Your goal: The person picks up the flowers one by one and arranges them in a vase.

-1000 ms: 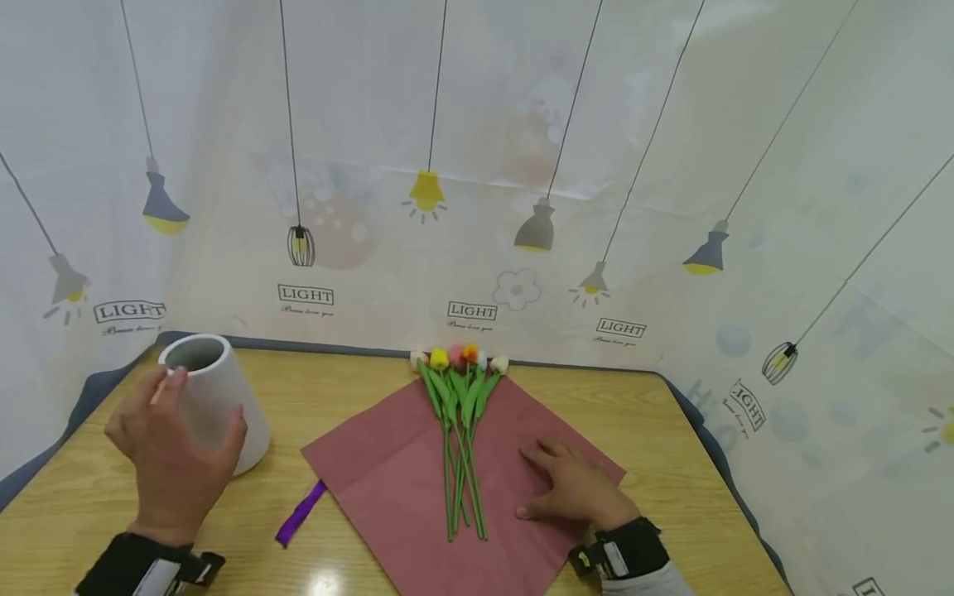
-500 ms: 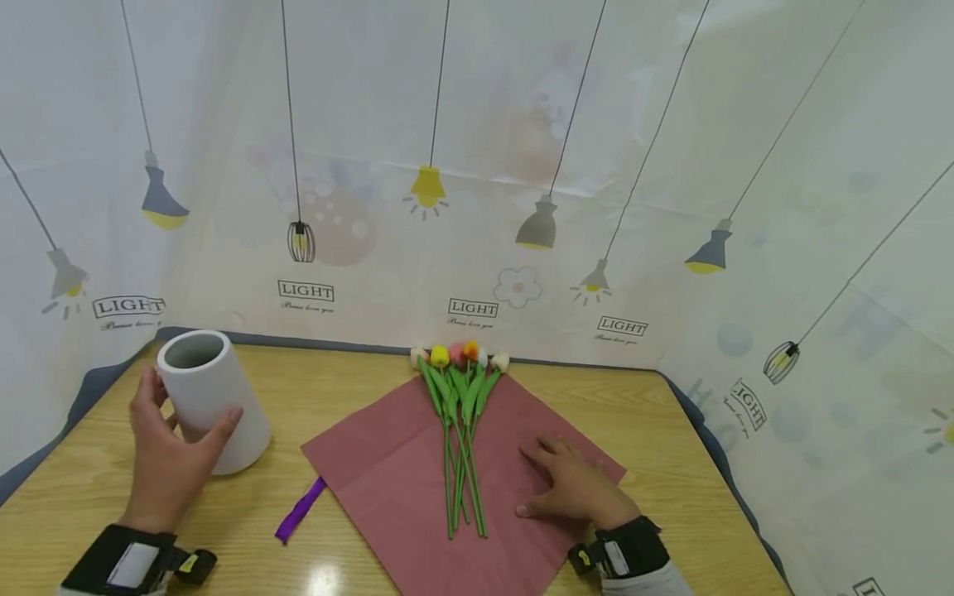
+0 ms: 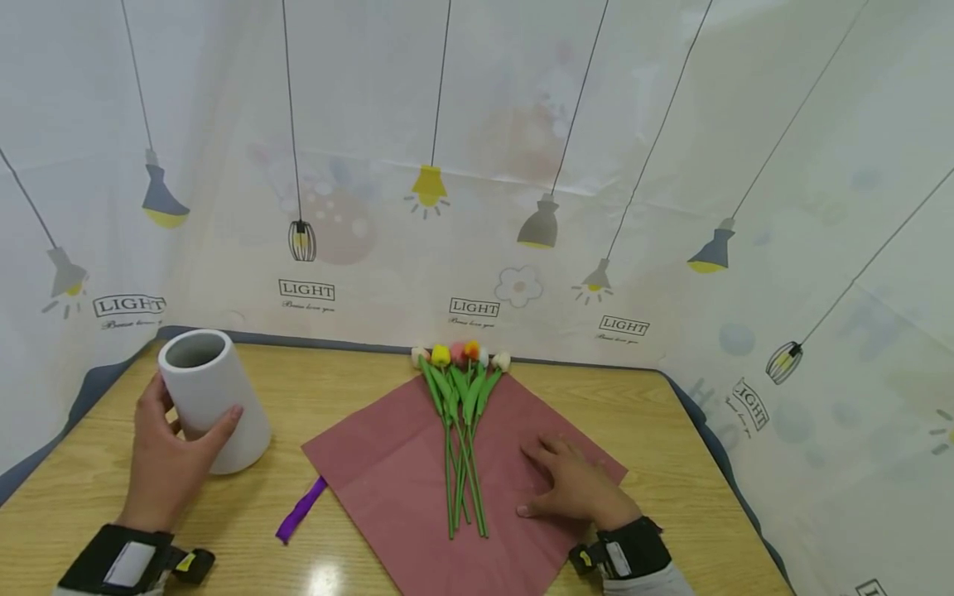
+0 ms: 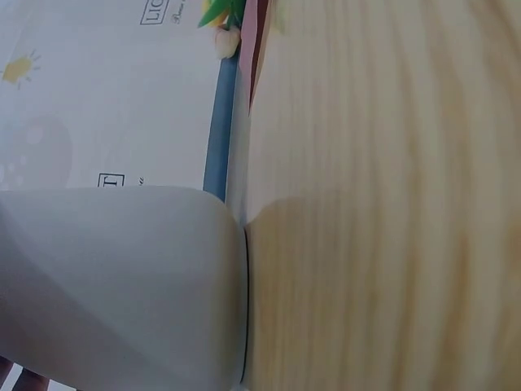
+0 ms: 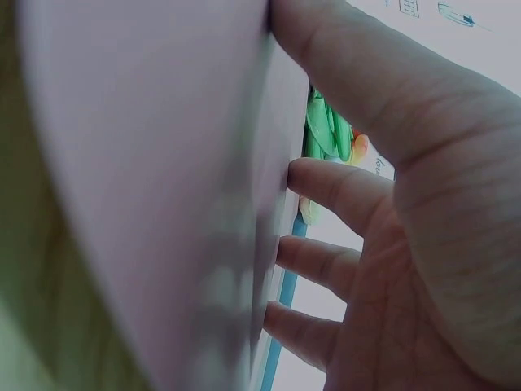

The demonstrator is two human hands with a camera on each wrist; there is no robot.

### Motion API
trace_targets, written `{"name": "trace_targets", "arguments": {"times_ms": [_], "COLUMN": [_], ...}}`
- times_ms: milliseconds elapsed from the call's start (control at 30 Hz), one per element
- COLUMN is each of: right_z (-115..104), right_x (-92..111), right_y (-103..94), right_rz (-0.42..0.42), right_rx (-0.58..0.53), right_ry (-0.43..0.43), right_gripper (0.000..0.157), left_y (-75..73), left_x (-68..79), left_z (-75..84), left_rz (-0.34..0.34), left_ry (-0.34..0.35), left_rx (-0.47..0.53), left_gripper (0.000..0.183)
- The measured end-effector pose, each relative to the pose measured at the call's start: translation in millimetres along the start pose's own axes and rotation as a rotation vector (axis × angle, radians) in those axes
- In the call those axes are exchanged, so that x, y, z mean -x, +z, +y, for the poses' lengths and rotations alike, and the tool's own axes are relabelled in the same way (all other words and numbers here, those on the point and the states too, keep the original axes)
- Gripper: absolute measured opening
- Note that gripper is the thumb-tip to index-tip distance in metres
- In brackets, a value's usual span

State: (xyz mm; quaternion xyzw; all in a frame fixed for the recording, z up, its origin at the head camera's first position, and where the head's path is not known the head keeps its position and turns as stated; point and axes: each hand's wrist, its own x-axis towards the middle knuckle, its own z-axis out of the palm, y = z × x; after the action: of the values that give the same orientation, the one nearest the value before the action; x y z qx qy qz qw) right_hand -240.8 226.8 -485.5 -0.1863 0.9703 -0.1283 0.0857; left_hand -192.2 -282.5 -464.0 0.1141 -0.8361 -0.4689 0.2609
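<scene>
Gripping the vase (image 3: 224, 422) on the left of the tabletop (image 3: 320, 381), the left hand (image 3: 166, 459) has dropped from near its rim to its sides, seemingly a steadier hold. The right hand (image 3: 577, 488), fingers spread, rests on the paper (image 3: 395, 497) beside the flowers (image 3: 469, 406), grasping nothing.

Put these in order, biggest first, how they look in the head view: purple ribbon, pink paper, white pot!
1. Pink paper
2. White pot
3. Purple ribbon, counting just the part that shows
</scene>
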Motion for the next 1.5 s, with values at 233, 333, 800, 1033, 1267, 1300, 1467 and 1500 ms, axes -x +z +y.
{"name": "trace_targets", "arguments": {"times_ms": [233,333,800,1033,1267,1300,1467,1500], "right_z": [1.0,1.5,0.3,0.0,3.8,4.7,8.3,9.1], "right_x": [-0.9,-1.1,0.3,0.5,1.0,1.2,2.4,2.7], "right_y": [1.7,1.9,-0.2,-0.7,-1.5,-1.6,-2.2,-2.2], "right_rz": [0.000,-0.001,0.003,-0.001,-0.010,-0.012,-0.020,-0.021], "right_rx": [0.007,0.006,0.000,-0.005,-0.010,-0.010,-0.014,-0.015], "right_ry": [-0.005,-0.001,-0.003,-0.007,0.003,0.008,0.015,0.015], "right_gripper": [0.098,0.098,0.097,0.097,0.098,0.099,0.099,0.098], "left_y": [-1.0,-1.3,-4.2,-4.5,-1.9,-1.5,0.9,1.4], "left_x": [-1.2,-1.5,2.5,10.3,18.5,19.7,26.9,28.6], "left_z": [1.0,2.6,6.0,11.5,16.7,17.3,22.3,23.9], "left_rz": [-0.026,-0.043,-0.121,-0.167,-0.209,-0.215,-0.238,-0.242], "left_ry": [-0.019,-0.027,0.014,0.018,0.020,0.020,0.031,0.033], "left_rx": [-0.011,-0.017,-0.005,-0.016,-0.010,-0.008,-0.004,-0.003], "left_gripper": [0.101,0.102,0.102,0.103,0.104,0.105,0.105,0.105]}}
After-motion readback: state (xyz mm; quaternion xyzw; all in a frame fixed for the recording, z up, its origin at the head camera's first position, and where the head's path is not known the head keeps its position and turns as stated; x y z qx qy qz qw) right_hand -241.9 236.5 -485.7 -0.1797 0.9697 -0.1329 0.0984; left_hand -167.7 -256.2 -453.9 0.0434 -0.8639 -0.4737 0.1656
